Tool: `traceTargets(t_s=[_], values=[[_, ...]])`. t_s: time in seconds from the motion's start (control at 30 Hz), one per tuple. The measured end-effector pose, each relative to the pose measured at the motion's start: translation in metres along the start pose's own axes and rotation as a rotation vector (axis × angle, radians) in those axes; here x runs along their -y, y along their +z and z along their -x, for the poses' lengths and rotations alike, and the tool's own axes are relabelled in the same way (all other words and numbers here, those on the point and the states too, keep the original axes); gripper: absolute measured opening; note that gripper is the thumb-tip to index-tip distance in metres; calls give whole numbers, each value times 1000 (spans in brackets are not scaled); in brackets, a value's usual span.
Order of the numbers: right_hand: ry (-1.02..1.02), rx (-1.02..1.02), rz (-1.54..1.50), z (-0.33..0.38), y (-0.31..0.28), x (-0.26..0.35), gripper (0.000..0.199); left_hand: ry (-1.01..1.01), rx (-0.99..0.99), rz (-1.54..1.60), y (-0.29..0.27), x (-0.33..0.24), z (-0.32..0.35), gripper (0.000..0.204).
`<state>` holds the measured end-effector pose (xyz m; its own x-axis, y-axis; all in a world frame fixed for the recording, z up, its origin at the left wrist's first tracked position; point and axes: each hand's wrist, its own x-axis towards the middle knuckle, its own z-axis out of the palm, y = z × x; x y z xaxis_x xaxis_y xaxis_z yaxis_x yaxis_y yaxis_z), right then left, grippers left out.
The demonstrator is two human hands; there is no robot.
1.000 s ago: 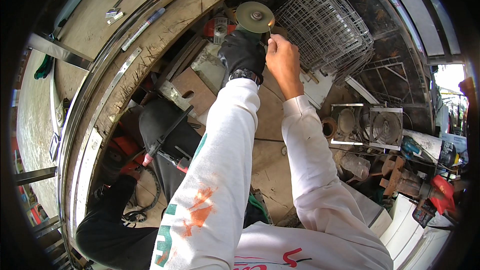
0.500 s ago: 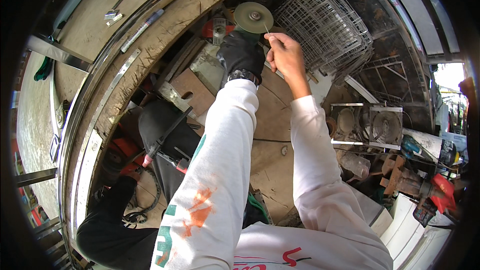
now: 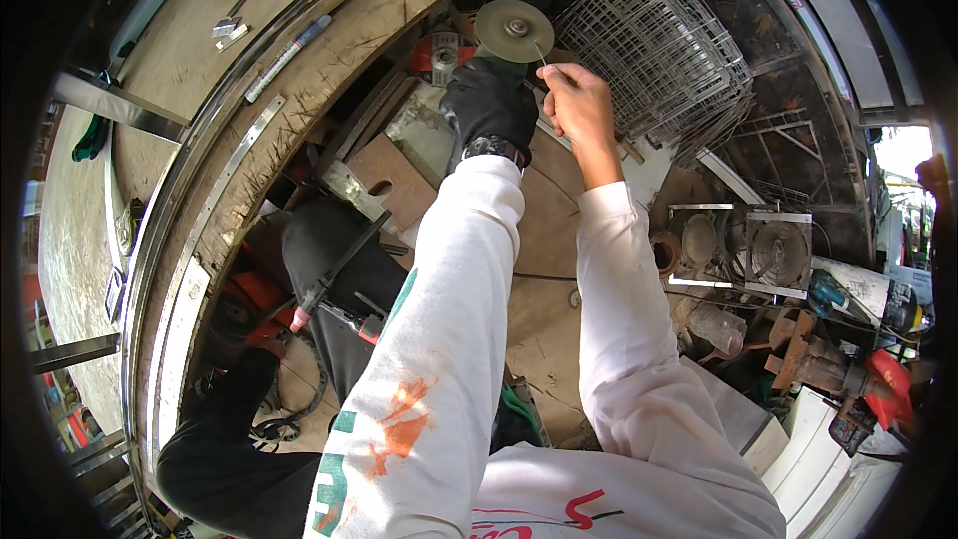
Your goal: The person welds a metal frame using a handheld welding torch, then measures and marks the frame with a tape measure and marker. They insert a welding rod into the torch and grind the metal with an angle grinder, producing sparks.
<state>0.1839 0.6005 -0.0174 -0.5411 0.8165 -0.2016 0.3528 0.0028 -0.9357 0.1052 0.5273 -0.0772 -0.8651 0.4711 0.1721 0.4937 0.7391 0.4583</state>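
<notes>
The gloved left hand (image 3: 489, 105) grips a grinder (image 3: 511, 70); the right hand (image 3: 579, 105) pinches a thin rod (image 3: 541, 55) at the disc's (image 3: 511, 20) four o'clock.

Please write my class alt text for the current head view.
A bare right hand pinches a thin rod, its tip overlapping a round disc; the black-gloved left hand is just below. Wire racks lie to the right.
</notes>
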Motion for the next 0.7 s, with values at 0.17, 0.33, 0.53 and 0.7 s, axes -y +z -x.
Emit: traceTargets(t_s=[0.17, 0.33, 0.53, 0.7], values=[[-423, -297, 588, -11, 12, -12, 23, -48, -16, -41, 4, -6, -3, 67], [-348, -292, 759, 1, 16, -4, 22, -61, 7, -34, 10, -2, -6, 65], [-431, -299, 807, 3, 17, -5, 21, -48, 15, -125, 10, 1, -10, 71], [-487, -347, 825, -1, 9, -15, 20, -56, 60, -53, 0, -8, -4, 65]])
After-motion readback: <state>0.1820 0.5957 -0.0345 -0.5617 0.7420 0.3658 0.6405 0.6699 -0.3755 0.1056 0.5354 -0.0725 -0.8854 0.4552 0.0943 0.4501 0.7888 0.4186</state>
